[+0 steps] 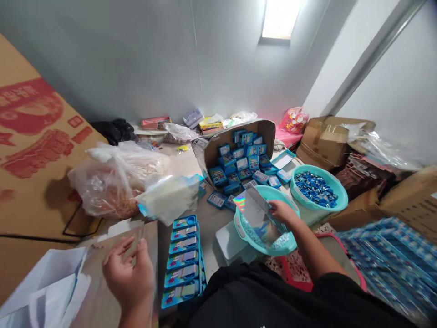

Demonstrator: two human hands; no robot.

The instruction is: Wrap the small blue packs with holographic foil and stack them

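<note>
Blurring smears the left hand (pixel 129 273); the fingers look loosely spread and grip nothing that I can confirm, above a glossy sheet (pixel 95 282) at lower left. Right hand (pixel 282 212) pinches the edge of a holographic foil sheet (pixel 259 216), with part of the fingers hidden behind it. The foil sits tilted in the near teal basin (pixel 251 243) and covers most of its contents; only small pale bits show. Pale blurred packet (pixel 170 196) centre-left: cannot identify.

Row of blue cards (pixel 184 259) lies between the hands. Second teal basin (pixel 343 196), just behind the first, holds small blue pieces. Tipped cardboard box (pixel 262 130) spills blue packs (pixel 235 166). Clear plastic bag (pixel 112 182) to the left; printed carton (pixel 30 136) cut off by the frame.

Work surface (pixel 211 218) pale, crowded. Grey walls, skylight (pixel 280 18) overhead.
</note>
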